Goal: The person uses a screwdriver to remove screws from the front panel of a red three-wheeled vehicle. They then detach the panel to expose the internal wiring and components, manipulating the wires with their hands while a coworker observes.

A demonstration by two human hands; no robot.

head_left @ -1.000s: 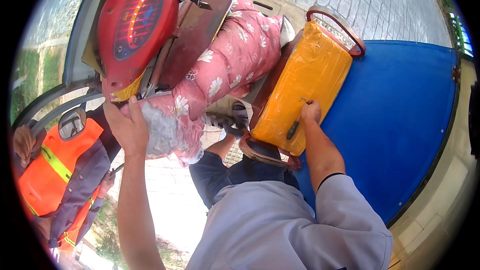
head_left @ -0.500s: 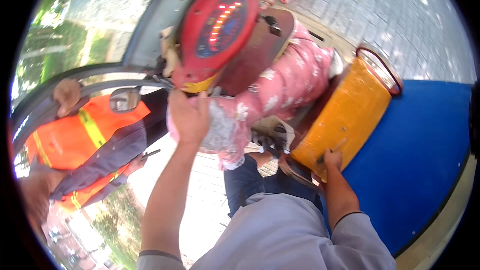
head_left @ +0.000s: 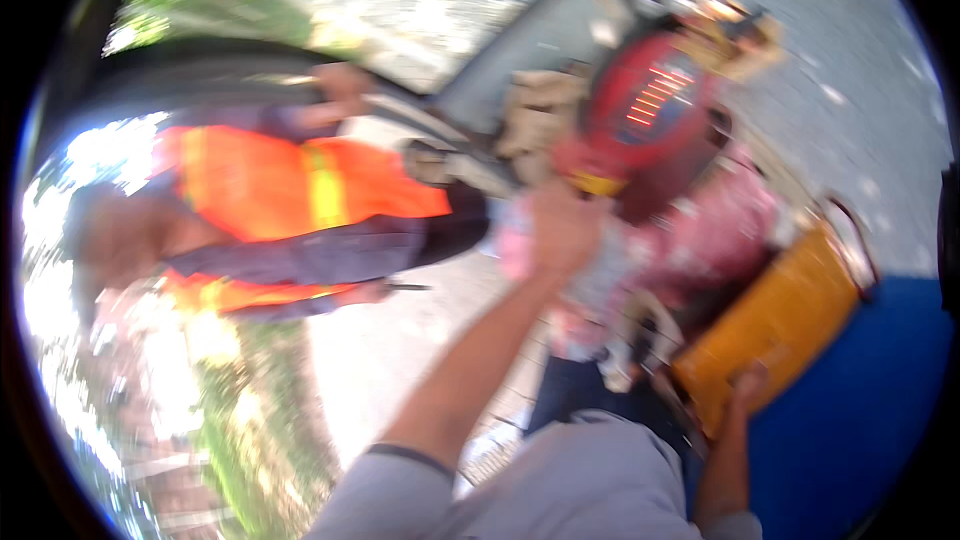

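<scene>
The view has just swung left, so the co-worker in orange vest [head_left: 370, 178] takes more of it, and the yellow pad [head_left: 785, 318] sits lower right, beside the blue panel [head_left: 865, 395]. The right hand [head_left: 746, 386] remains at this pad, but blur makes its work unclear: I cannot tell its grip, nor the left hand's [head_left: 568, 227] by the red console [head_left: 640, 100]

Bright daylight, blown-out white glare at left, strong motion blur, curved fisheye edges, black corners.
</scene>
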